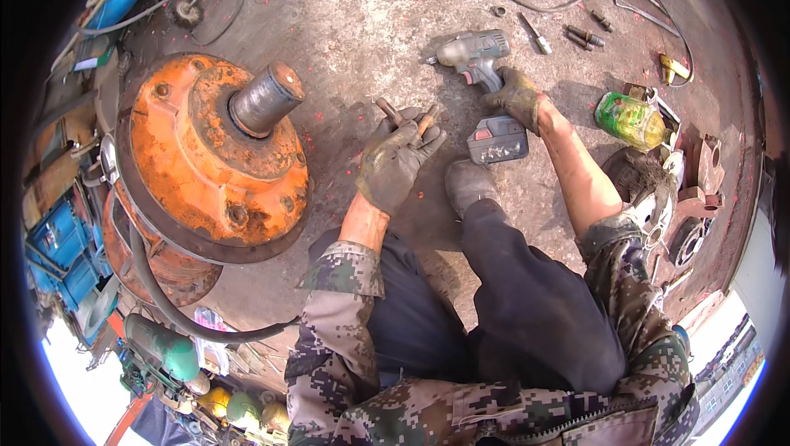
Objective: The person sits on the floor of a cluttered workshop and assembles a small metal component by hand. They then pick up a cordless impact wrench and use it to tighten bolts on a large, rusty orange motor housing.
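My right hand (518, 100), in a worn dark glove, is closed round the handle of a grey cordless impact wrench (473, 51). Its square drive points left, and the battery pack (499, 140) shows below the hand. My left hand (393, 164), gloved too, is closed on what look like two rusty bolts (428, 119); their ends stick out past the fingers and the rest is hidden. To the left of that hand stands an orange flanged housing (193, 162) with bolt holes round its rim. A thick steel shaft (266, 100) rises from its middle.
Loose studs (584, 36), a chisel-like bar (536, 34) and a small ring (499, 11) lie at the far right. A green-labelled plastic bottle (629, 121) stands near rusty metal parts (699, 174). Cables (568, 3) cross the far floor; a black hose (206, 329) curves beside the housing.
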{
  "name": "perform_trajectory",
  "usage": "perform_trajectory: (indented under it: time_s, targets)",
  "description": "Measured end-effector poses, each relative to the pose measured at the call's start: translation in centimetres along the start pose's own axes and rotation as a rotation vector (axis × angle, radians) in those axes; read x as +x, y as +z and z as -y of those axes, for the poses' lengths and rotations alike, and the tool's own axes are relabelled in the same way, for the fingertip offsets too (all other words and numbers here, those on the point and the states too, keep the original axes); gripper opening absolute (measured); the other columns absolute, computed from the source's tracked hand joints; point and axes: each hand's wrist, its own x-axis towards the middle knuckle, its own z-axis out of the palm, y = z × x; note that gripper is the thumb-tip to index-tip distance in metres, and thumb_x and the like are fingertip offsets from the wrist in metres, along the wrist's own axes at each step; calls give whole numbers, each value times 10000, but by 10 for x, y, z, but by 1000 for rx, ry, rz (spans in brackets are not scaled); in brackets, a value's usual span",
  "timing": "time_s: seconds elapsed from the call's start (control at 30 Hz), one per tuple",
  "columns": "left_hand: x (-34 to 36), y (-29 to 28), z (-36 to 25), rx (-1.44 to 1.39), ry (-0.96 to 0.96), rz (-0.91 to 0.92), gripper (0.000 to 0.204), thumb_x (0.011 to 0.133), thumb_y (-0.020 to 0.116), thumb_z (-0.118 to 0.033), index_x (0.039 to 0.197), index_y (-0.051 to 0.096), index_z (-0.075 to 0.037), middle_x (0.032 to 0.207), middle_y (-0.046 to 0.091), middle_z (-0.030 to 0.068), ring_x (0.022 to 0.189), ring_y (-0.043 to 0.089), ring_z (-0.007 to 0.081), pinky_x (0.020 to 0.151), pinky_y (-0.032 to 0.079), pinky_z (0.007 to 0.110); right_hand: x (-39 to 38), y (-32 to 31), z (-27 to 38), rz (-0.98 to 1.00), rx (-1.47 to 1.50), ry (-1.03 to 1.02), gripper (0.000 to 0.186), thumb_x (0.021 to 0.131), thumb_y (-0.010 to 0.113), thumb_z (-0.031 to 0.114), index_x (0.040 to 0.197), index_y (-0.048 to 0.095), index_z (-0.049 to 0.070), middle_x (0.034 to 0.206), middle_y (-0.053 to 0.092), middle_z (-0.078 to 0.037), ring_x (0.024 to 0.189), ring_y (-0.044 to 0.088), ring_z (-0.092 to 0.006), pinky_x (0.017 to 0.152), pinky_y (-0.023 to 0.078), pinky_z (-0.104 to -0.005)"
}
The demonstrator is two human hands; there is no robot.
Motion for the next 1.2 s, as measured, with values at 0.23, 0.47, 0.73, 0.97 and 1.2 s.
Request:
perform_trajectory:
  time_s: [0.23, 0.47, 0.73, 0.97, 1.2]
  targets:
    - [13, -3, 6, -168, 69, 6, 295, 1001, 485, 51, 1296, 497, 63, 1466, 497, 259, 1353, 538, 409, 1208, 434, 551, -34, -10, -40, -46, 121, 72, 493, 798, 777, 143, 1228, 637, -55, 986, 737, -140, 812, 720, -204, 714, 588, -364]
    - [10, -4, 17, -329, 43, 21, 336, 888, 521, 160, 1145, 641, -19, 1351, 612, 190, 1323, 577, 359, 1208, 437, 533, -28, -7, -46, -170, -157, 58, 640, 825, 832, 299, 1357, 618, 14, 1182, 741, -200, 1070, 721, -303, 933, 549, -398]
    - [-5, 4, 14, -307, 16, 73, 423, 913, 582, 106, 1319, 605, -8, 1281, 623, 127, 1121, 653, 286, 1062, 524, 462, -10, -7, -61, -55, 206, 53, 481, 903, 807, 173, 1313, 635, -13, 1108, 737, -103, 911, 679, -173, 763, 563, -348]
    - [-40, 21, -1, -210, 84, 23, 441, 1005, 537, 28, 1439, 498, -35, 1172, 593, 80, 1174, 599, 199, 1035, 511, 380, -1, -4, -73, -59, 176, -1, 541, 910, 798, 186, 1365, 607, -36, 1145, 721, -97, 965, 680, -175, 810, 568, -324]
    - [-44, 12, 2, -162, 110, -25, 535, 1033, 505, 24, 1546, 357, 38, 1340, 517, 162, 1305, 543, 254, 1170, 474, 424, -41, -3, -115, -666, 767, -190, 517, 984, 770, 215, 1378, 558, -44, 1297, 670, -167, 1140, 664, -234, 973, 566, -346]
